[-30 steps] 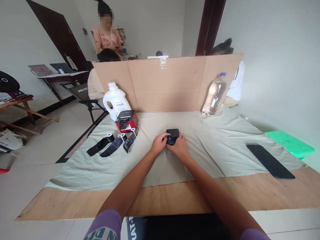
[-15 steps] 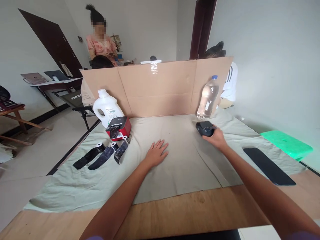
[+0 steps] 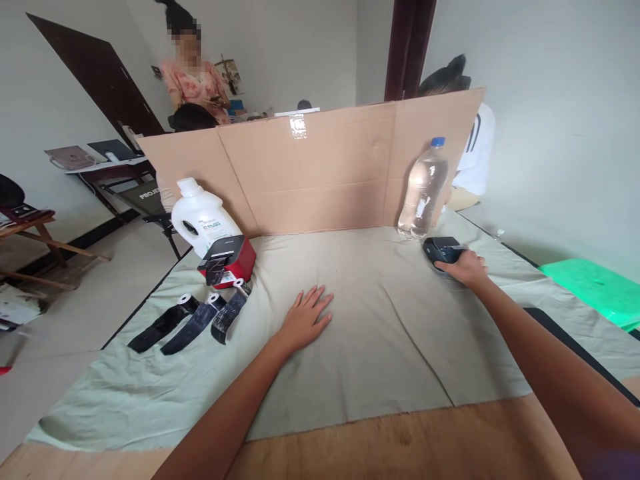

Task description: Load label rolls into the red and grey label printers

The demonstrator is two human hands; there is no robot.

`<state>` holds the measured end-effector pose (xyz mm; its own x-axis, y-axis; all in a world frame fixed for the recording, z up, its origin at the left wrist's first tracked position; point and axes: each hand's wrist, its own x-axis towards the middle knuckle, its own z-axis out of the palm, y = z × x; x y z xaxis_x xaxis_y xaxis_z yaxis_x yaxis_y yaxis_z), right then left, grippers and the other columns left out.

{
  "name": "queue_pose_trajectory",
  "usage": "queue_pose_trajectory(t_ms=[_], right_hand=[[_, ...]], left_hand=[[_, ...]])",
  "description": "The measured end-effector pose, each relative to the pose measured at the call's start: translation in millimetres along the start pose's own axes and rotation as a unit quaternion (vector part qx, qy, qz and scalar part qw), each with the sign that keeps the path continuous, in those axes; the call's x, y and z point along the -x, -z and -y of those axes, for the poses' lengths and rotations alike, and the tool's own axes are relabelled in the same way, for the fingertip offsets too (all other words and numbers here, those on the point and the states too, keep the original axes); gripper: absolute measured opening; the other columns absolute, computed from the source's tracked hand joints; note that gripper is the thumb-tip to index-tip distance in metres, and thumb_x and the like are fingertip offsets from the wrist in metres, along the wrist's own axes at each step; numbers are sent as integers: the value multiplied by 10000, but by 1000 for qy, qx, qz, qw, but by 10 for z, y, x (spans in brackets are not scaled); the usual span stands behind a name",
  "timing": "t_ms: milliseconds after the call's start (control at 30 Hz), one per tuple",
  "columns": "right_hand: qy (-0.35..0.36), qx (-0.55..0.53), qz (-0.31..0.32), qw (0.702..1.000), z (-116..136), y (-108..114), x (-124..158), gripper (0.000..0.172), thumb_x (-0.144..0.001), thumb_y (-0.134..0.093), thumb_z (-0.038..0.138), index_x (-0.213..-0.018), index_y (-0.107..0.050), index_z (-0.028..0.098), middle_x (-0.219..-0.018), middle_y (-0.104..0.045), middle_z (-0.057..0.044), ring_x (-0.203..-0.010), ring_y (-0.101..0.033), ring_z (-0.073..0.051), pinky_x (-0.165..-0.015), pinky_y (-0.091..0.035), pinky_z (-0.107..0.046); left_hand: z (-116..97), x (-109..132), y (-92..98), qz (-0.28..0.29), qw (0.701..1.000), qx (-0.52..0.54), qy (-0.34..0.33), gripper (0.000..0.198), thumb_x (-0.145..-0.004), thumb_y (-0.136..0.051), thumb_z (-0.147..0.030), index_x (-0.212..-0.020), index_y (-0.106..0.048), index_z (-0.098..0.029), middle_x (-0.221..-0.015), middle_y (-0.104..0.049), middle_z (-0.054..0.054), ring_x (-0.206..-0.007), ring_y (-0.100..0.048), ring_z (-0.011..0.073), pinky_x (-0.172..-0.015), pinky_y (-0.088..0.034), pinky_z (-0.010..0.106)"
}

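Writing on a dark fabric chair back (image 3: 150,195) reads "PROJE" — the right hand (image 3: 463,268) grips a small black device (image 3: 441,249) on the pale cloth-covered worktop (image 3: 380,333), beside a clear plastic water bottle (image 3: 423,190); the left hand (image 3: 304,317) lies flat, fingers spread.

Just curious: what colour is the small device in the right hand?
Black; the device shows best in the head view.

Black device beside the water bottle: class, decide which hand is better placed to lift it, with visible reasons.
Right, probably. The right hand grips the black device by the water bottle; the left hand lies flat on the cloth, apart from it.
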<state>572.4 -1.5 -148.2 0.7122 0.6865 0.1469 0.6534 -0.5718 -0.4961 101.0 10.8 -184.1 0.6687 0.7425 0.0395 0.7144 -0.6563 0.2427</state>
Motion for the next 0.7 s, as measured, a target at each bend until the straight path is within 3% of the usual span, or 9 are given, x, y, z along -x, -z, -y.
queue_pose_trajectory(t_ms=[67, 133, 200, 267, 367, 433, 467, 533, 700], right_hand=[[-36, -2, -53, 998, 113, 79, 74, 1274, -556, -871, 534, -1550, -267, 12, -1455, -393, -403, -1363, -341, -547, -1036, -305, -651], [-19, -26, -161, 986, 294, 149, 202, 1401, -485, -906, 524, -1584, -185, 39, -1510, -309, -395, -1368, -293, -569, -1056, -240, -698], [80, -69, -250, 963, 567, 145, 388, 1291, -538, -877, 519, -1584, -232, 124, -1516, -327, -337, -1361, -315, -531, -1064, -234, -700], [229, -123, -251, 932, 956, 14, 636, 993, -675, -778, 507, -1519, -368, 180, -1460, -417, -276, -1350, -371, -458, -1061, -291, -661], [389, -227, -109, 886, 1754, -449, 1115, 685, -783, -649, 477, -1376, -512, 164, -1308, -556, -197, -1252, -504, -361, -1046, -399, -586], [402, -310, -1, 861, 2367, -877, 1472, 599, -787, -646, 454, -1315, -553, 189, -1249, -598, -161, -1168, -573, -315, -989, -477, -535], [391, -350, 58, 849, 2674, -1099, 1648, 573, -786, -653, 444, -1302, -562, 211, -1258, -606, -144, -1149, -594, -297, -973, -500, -513], [365, -405, 165, 822, 3255, -1511, 1972, 616, -768, -687, 441, -1330, -550, 228, -1352, -583, -139, -1237, -565, -302, -1028, -480, -507], [295, -447, 348, 769, 4288, -2167, 2467, 917, -591, -883, 415, -1403, -496, 234, -1434, -552, -125, -1373, -459, -361, -1153, -354, -562]], left_hand=[[-11, -5, 70, -24, 999, 26, -8, 569, -984, -458, -448, -1521, -416, -263, -1644, -307, 68, -1532, -263, 252, -1255, -202, 511], [22, -21, 253, -100, 994, 46, -21, 523, -964, -503, -388, -1459, -496, -222, -1607, -383, 87, -1522, -291, 244, -1253, -245, 469], [151, -22, 564, -227, 972, 51, -27, 423, -951, -516, -312, -1353, -585, -202, -1569, -441, 92, -1528, -274, 244, -1254, -255, 444], [410, 25, 954, -364, 930, 51, -6, 344, -943, -533, -274, -1265, -623, -195, -1547, -457, 92, -1540, -231, 266, -1262, -223, 467], [1015, 196, 1460, -518, 839, 115, 124, 376, -923, -599, -249, -1288, -574, -166, -1562, -404, 110, -1534, -213, 284, -1273, -166, 447], [1466, 331, 1618, -535, 768, 262, 237, 461, -925, -609, -222, -1361, -484, -135, -1547, -413, 109, -1477, -312, 269, -1261, -185, 419], [1673, 389, 1634, -520, 730, 342, 282, 474, -928, -605, -215, -1370, -457, -132, -1538, -426, 107, -1457, -342, 262, -1247, -218, 415], [2012, 464, 1571, -490, 688, 422, 330, 440, -921, -592, -203, -1333, -466, -118, -1493, -480, 139, -1405, -425, 262, -1194, -315, 430], [2398, 408, 1249, -451, 655, 491, 356, 283, -855, -608, -254, -1118, -611, -150, -1178, -686, 106, -1169, -623, 218, -1032, -470, 369]])
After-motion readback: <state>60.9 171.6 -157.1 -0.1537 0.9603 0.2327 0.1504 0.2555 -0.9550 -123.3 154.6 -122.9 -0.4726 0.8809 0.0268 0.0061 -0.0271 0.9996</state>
